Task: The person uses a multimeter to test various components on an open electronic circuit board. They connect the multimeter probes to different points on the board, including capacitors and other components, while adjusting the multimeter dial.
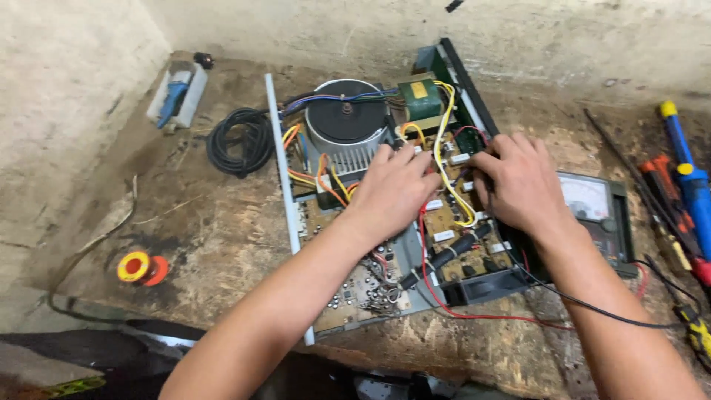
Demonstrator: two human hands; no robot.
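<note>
An open amplifier chassis (285,170) lies on the wooden bench with its circuit board (355,289) exposed. My left hand (392,191) rests on the middle of the board, fingers curled down among yellow and orange wires beside the round grey transformer (346,118). My right hand (518,185) presses its fingertips onto the board's right side by a yellow wire (444,141). A red lead (474,315) runs up under my left hand and a black lead (592,307) passes under my right wrist. What the fingertips hold is hidden.
An analogue multimeter (596,204) sits just right of the chassis. Screwdrivers (689,178) lie at the far right. A coil of black cable (238,141), a solder spool (141,268) and a white block with a blue tool (176,96) lie to the left. Concrete walls close the back and left.
</note>
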